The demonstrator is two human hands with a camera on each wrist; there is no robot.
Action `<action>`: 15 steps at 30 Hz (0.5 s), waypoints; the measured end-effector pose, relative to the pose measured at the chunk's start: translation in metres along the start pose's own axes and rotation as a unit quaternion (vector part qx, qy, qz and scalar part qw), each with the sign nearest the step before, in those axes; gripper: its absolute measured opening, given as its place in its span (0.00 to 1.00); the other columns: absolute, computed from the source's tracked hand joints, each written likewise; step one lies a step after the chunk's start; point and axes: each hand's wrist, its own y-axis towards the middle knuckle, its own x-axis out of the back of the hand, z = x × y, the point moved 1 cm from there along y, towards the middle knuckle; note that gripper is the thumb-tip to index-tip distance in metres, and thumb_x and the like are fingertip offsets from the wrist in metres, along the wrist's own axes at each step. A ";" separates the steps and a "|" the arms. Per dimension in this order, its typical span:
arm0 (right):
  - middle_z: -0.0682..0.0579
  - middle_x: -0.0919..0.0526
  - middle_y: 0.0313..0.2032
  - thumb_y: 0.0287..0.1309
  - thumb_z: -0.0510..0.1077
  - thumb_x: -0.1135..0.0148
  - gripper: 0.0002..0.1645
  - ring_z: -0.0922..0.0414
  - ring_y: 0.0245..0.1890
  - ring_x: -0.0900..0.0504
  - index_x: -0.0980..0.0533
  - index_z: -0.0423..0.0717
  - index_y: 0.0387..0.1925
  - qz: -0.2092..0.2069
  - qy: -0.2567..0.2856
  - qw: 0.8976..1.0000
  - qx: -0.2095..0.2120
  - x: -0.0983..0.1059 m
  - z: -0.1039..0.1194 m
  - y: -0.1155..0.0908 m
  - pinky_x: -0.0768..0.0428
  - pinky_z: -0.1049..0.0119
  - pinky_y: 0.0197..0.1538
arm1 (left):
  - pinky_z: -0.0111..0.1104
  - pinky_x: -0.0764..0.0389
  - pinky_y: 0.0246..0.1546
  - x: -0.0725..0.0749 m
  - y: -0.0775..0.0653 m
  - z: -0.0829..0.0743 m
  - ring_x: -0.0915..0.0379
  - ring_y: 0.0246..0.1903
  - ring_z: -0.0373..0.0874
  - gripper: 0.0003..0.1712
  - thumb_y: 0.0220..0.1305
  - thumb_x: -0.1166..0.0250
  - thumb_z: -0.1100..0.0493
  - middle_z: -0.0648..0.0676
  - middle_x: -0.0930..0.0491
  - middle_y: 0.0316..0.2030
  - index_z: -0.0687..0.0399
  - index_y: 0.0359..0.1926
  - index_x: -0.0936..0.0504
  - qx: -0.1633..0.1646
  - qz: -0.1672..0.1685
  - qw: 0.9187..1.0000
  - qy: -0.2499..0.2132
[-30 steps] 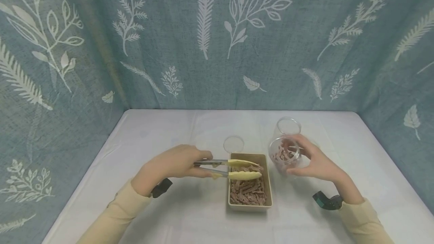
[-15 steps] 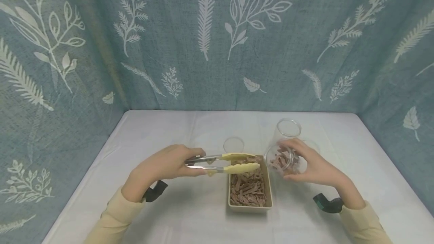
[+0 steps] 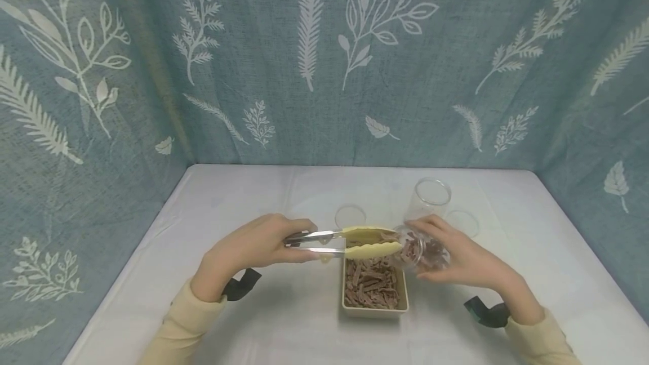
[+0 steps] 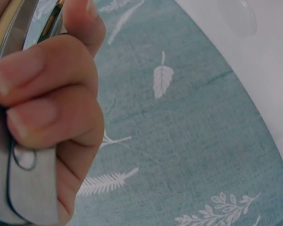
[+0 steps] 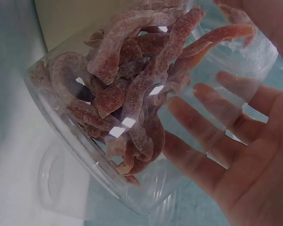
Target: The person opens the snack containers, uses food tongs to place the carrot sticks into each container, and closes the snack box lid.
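Observation:
My left hand point(image 3: 261, 244) grips metal tongs point(image 3: 372, 250) with yellow tips, which point right over the back of a beige rectangular box point(image 3: 375, 314). In the left wrist view, fingers curl round the steel handles point(image 4: 35, 183). Brownish dried strips point(image 3: 372, 286) fill the box. My right hand point(image 3: 463, 261) holds a clear jar point(image 5: 146, 89) tipped on its side, mouth toward the box's back right corner. Through its wall, the right wrist view shows reddish dried strips point(image 5: 115, 96) bunched inside. The jar's mouth overlaps the tong tips in the head view.
Another clear jar point(image 3: 431, 193) stands upright behind my right hand. One clear round lid point(image 3: 350, 217) lies behind the box, a second clear disc point(image 3: 463, 223) to the right. A patterned blue-green curtain point(image 3: 324, 100) rises behind the white table point(image 3: 284, 320).
My right hand has tipped the jar from upright onto its side and brought it left over the box's corner. The tongs drew left, then came back right, slightly higher.

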 end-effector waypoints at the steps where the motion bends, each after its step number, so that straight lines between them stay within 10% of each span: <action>1: 0.56 0.33 0.59 0.37 0.55 0.25 0.54 0.55 0.55 0.28 0.40 0.52 0.67 0.000 -0.003 1.000 0.003 0.000 0.002 0.000 0.25 0.55 0.52 | 0.24 0.37 0.20 0.000 0.001 -0.001 0.43 0.17 0.29 0.16 0.58 0.39 0.39 0.37 0.34 0.17 0.41 0.40 0.22 -0.003 0.002 1.000 0.001; 15: 0.58 0.35 0.59 0.39 0.54 0.26 0.53 0.58 0.54 0.28 0.41 0.53 0.67 0.003 -0.026 0.999 0.021 0.000 0.015 0.000 0.23 0.60 0.50 | 0.24 0.38 0.18 -0.010 0.022 -0.010 0.45 0.15 0.29 0.20 0.58 0.39 0.39 0.39 0.38 0.16 0.47 0.42 0.22 -0.020 0.040 0.999 -0.010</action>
